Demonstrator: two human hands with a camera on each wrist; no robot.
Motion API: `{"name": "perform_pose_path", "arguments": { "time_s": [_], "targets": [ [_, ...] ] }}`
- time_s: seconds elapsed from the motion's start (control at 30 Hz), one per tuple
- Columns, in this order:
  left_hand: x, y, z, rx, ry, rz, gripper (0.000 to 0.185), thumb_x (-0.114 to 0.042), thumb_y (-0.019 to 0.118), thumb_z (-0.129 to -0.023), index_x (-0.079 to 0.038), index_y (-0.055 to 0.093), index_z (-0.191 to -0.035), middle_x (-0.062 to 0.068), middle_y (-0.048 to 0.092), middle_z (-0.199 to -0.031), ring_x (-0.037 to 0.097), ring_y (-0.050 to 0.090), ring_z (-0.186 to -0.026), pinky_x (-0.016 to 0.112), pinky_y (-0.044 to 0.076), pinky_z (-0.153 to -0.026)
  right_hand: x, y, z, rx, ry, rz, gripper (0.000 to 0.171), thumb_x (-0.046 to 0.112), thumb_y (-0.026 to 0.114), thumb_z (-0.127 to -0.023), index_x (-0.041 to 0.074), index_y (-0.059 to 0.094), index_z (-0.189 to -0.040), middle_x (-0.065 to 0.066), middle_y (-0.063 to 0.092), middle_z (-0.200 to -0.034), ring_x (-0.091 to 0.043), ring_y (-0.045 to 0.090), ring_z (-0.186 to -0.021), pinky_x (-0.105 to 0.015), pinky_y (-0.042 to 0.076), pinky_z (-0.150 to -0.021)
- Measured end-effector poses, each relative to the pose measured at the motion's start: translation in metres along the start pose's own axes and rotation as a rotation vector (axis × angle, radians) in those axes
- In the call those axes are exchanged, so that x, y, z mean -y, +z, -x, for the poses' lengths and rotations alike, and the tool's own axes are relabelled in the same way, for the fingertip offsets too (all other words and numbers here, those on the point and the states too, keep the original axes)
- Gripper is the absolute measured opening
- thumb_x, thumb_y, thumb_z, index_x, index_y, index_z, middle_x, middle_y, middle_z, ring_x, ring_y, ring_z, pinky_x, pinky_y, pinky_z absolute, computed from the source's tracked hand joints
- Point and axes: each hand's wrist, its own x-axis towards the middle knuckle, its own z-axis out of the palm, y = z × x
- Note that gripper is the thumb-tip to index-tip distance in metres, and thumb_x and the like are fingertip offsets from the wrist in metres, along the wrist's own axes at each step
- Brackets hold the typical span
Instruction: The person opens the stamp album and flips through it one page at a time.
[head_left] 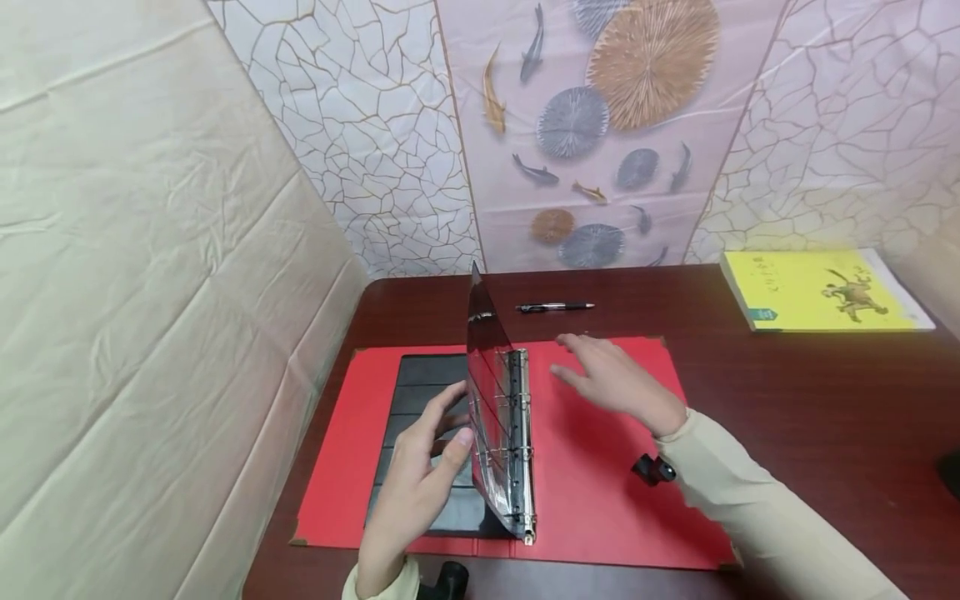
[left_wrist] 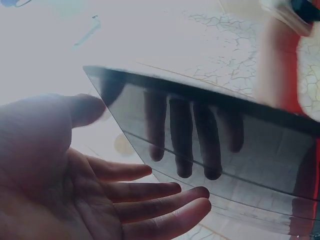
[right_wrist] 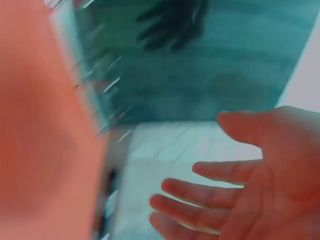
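Observation:
A red ring binder (head_left: 600, 483) lies spread on the table, a metal ring strip (head_left: 527, 450) along its middle. One glossy black pocket page (head_left: 483, 350) stands nearly upright from the rings. Other black pages (head_left: 420, 400) lie flat on the left side. My left hand (head_left: 420, 467) is at the standing page's outer edge; in the left wrist view the fingers (left_wrist: 165, 205) stretch along its shiny face, which mirrors them, and the thumb tip meets the edge. Over the bare right cover hovers my right hand (head_left: 618, 379), fingers extended and holding nothing.
A pen (head_left: 555, 307) lies behind the binder on the dark wooden table (head_left: 810, 417). At the back right is a yellow book (head_left: 817, 287). A patterned cloth hangs behind the table, and a pale cloth wall (head_left: 187, 292) borders the left side.

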Motion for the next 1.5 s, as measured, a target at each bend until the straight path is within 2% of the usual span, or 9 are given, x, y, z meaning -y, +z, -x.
{"name": "perform_pose_path", "arguments": {
  "time_s": [0.1,0.23,0.5,0.83,0.93,1.13,1.37,1.43,1.5],
  "targets": [
    [0.0,-0.003,0.003,-0.018,0.023,-0.002,0.047,-0.013,0.054,-0.105,-0.01,0.045,-0.151,0.009,0.053,-0.147,0.021,0.065,-0.116,0.04,0.057,-0.085,-0.029,0.007,-0.003,0.017,0.05,0.108,0.063,0.024,0.067,-0.098,-0.011,0.045,-0.145,-0.031,0.048,-0.145,-0.051,0.044,-0.133,-0.061,0.04,-0.105],
    [0.003,-0.006,0.005,-0.037,0.012,-0.005,0.046,-0.013,0.055,-0.104,-0.01,0.047,-0.15,0.009,0.057,-0.142,0.018,0.067,-0.113,0.036,0.057,-0.083,-0.059,0.012,-0.004,0.047,0.079,0.143,0.064,0.022,0.069,-0.097,-0.014,0.044,-0.143,-0.035,0.047,-0.142,-0.052,0.044,-0.132,-0.062,0.041,-0.103],
    [0.005,-0.014,0.012,-0.11,0.008,-0.024,0.043,-0.009,0.057,-0.103,-0.011,0.053,-0.146,0.006,0.064,-0.134,0.018,0.067,-0.111,0.033,0.056,-0.076,-0.089,0.017,-0.006,0.104,0.114,0.173,0.072,0.029,0.07,-0.095,-0.014,0.042,-0.145,-0.038,0.038,-0.148,-0.055,0.034,-0.137,-0.063,0.035,-0.108],
    [0.006,-0.022,0.022,-0.181,-0.015,-0.062,0.039,-0.004,0.058,-0.102,-0.009,0.058,-0.141,0.004,0.071,-0.114,0.017,0.067,-0.093,0.028,0.052,-0.067,-0.1,0.021,-0.006,0.137,0.164,0.222,0.074,0.034,0.068,-0.096,-0.01,0.041,-0.148,-0.04,0.026,-0.154,-0.061,0.025,-0.139,-0.069,0.033,-0.105],
    [0.006,-0.025,0.026,-0.197,-0.044,-0.074,0.039,-0.006,0.059,-0.102,-0.008,0.059,-0.141,0.005,0.07,-0.115,0.017,0.065,-0.089,0.028,0.049,-0.063,-0.103,0.022,-0.005,0.15,0.17,0.234,0.076,0.033,0.069,-0.095,-0.01,0.039,-0.149,-0.04,0.025,-0.154,-0.062,0.022,-0.139,-0.071,0.032,-0.104],
    [0.008,-0.03,0.033,-0.226,-0.136,-0.108,0.04,-0.01,0.062,-0.101,-0.009,0.058,-0.141,0.002,0.067,-0.095,0.016,0.065,-0.088,0.028,0.051,-0.065,-0.103,0.023,-0.005,0.174,0.171,0.215,0.081,0.033,0.074,-0.091,-0.009,0.038,-0.15,-0.04,0.023,-0.154,-0.062,0.021,-0.139,-0.07,0.037,-0.101],
    [0.018,-0.034,0.038,-0.259,-0.195,-0.17,0.041,-0.011,0.064,-0.1,-0.009,0.06,-0.14,0.012,0.067,-0.126,0.025,0.067,-0.099,0.032,0.054,-0.07,-0.102,0.025,-0.007,0.194,0.195,0.212,0.08,0.03,0.074,-0.092,-0.009,0.038,-0.15,-0.04,0.022,-0.155,-0.062,0.02,-0.14,-0.068,0.038,-0.102],
    [0.02,-0.035,0.039,-0.272,-0.217,-0.193,0.041,-0.012,0.065,-0.099,-0.009,0.06,-0.14,0.013,0.065,-0.13,0.027,0.067,-0.101,0.033,0.054,-0.07,-0.101,0.026,-0.007,0.196,0.195,0.204,0.081,0.03,0.075,-0.091,-0.009,0.037,-0.151,-0.039,0.021,-0.156,-0.062,0.02,-0.14,-0.067,0.039,-0.102],
    [0.024,-0.036,0.041,-0.288,-0.236,-0.213,0.041,-0.012,0.065,-0.099,-0.01,0.061,-0.139,0.013,0.068,-0.121,0.026,0.066,-0.096,0.031,0.051,-0.066,-0.1,0.026,-0.007,0.198,0.195,0.195,0.081,0.03,0.075,-0.091,-0.009,0.036,-0.151,-0.039,0.021,-0.156,-0.062,0.02,-0.14,-0.067,0.039,-0.102]
  ]
}}
